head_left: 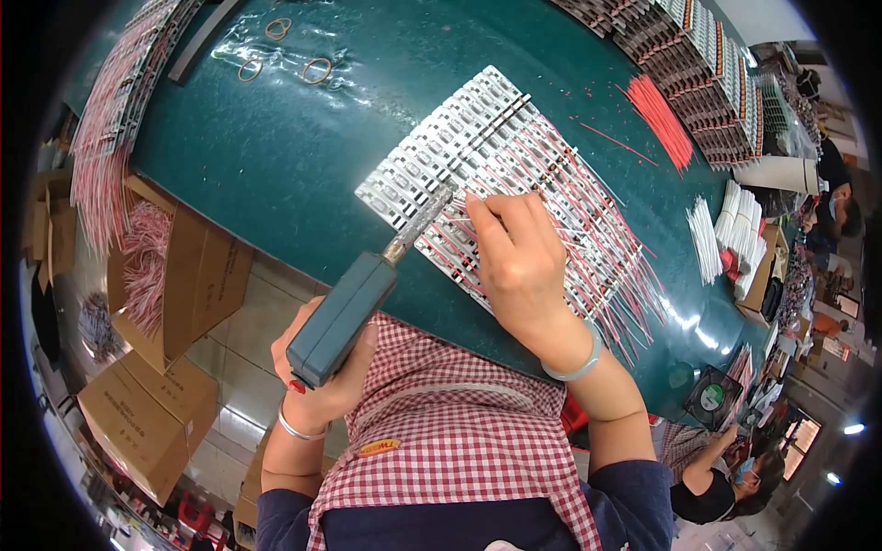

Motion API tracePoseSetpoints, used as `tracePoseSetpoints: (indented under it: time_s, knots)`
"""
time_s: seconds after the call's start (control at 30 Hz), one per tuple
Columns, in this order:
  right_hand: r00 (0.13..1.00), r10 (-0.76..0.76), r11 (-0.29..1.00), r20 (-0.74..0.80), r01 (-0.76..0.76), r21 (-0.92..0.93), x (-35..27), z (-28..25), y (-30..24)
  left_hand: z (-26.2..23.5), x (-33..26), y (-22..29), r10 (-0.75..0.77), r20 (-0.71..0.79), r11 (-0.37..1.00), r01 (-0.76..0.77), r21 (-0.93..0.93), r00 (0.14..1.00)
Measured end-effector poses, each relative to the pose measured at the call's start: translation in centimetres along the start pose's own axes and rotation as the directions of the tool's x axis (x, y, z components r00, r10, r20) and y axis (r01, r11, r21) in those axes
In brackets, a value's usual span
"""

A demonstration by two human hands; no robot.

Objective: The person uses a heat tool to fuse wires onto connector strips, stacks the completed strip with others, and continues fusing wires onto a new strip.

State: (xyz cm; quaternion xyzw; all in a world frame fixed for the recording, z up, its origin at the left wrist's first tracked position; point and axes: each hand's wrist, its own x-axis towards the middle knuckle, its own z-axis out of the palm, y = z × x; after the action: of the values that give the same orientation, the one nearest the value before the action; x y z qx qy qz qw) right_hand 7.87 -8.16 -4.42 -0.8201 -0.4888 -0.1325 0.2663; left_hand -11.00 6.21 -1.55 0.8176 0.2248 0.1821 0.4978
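Green table (266, 170): wired modules (514, 165) under right hand (522, 264), apparently pinching; left hand (333, 397) grips tool (344, 317).

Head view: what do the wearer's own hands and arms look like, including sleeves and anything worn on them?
The left grip and right grip are ungloved human hands. A thin silvery bangle circles the left wrist; a thicker, pale greenish bangle circles the right. The sleeves are short, dark navy.
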Motion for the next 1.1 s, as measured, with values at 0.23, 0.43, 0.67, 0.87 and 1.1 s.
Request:
tracePoseSetpoints:
  time_s: [0.23,0.43,0.67,0.87,1.1]
  knots:
    - [1.0,0.004,1.0,0.013,-0.004,-0.009,0.0,0.1,-0.2,0.1,0.2,0.0,0.017,0.023,1.0,-0.018,0.019,1.0]
    - [0.999,-0.017,0.999,0.033,0.019,-0.037,0.2,0.1,-0.2,0.1,0.4,0.1,0.047,0.019,0.998,-0.048,0.043,0.999]
    - [0.999,-0.015,0.999,0.036,0.016,-0.048,0.2,0.1,-0.4,-0.2,-0.3,-0.1,0.034,0.007,0.999,-0.034,0.04,0.999]
    - [1.0,-0.012,0.998,0.026,0.014,-0.057,0.2,0.2,-0.4,-0.4,-1.3,-0.7,-0.015,-0.043,1.0,0.014,-0.016,0.999]
    - [0.999,-0.021,1.0,-0.027,0.022,0.008,-0.3,0.1,-1.1,-0.7,-1.5,-0.9,-0.01,-0.041,1.0,0.011,0.016,0.999]
